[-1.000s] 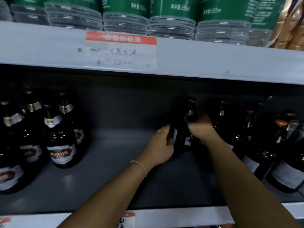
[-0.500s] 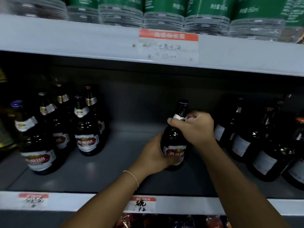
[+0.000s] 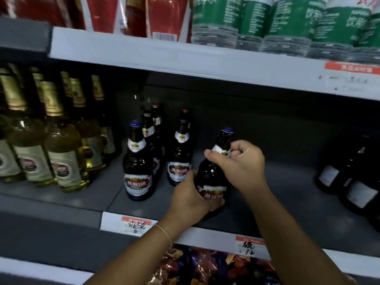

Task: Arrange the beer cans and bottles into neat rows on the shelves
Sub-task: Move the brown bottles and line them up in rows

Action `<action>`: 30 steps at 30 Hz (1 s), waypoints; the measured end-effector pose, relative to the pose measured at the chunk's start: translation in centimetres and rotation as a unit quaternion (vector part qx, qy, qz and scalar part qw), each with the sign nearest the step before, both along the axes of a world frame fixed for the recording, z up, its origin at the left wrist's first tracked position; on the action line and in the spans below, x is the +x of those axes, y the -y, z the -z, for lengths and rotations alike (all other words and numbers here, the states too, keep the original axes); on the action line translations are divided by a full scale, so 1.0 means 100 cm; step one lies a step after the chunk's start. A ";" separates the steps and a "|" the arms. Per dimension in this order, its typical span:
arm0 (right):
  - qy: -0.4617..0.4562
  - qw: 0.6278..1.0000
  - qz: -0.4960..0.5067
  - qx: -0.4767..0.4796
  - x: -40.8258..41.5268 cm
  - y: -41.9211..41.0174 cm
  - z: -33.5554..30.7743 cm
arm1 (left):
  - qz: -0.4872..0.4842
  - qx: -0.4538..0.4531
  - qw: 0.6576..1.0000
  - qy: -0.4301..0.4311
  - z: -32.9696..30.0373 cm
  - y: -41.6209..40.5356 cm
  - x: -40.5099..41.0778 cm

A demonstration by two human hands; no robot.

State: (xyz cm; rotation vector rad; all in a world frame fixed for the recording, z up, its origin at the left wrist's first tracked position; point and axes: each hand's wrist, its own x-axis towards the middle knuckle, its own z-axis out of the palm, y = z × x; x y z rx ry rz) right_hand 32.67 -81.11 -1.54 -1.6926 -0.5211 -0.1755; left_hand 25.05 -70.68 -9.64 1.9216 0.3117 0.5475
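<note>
Beer bottle (image 3: 212,173), dark brown glass with a blue cap, a white neck label and a red-and-white body label, tilts slightly right near the front of the grey shelf (image 3: 287,194). Left hand (image 3: 189,199) wraps its base; right hand (image 3: 239,163) has its fingers (image 3: 242,148) clenched around the neck. Matching bottles (image 3: 138,167) stand just left; yellow bottles (image 3: 63,153) farther left.

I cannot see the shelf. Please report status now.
Both hands grip dark beer bottle: left hand low, right hand at neck. Bottle tilted. Standing bottles close left.
</note>
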 end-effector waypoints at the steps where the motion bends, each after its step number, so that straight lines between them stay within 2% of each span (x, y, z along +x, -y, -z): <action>1: 0.006 1.000 -0.003 0.002 -0.005 -0.008 0.000 | -0.001 0.001 1.000 0.005 0.001 -0.008 -0.006; 12: 0.034 0.999 -0.027 -0.010 -0.038 -0.064 0.019 | -0.002 0.003 0.999 0.040 0.020 -0.068 -0.035; 22: 0.082 0.995 -0.012 -0.054 -0.044 -0.072 0.024 | 0.011 -0.008 0.999 0.036 0.029 -0.075 -0.028; 26: 0.024 0.998 -0.046 -0.028 -0.042 -0.056 0.035 | 0.025 -0.002 0.999 0.028 0.026 -0.075 -0.029; 30: -0.036 0.993 -0.100 -0.061 -0.042 -0.037 0.064 | 0.038 0.033 0.999 0.018 0.029 -0.077 -0.033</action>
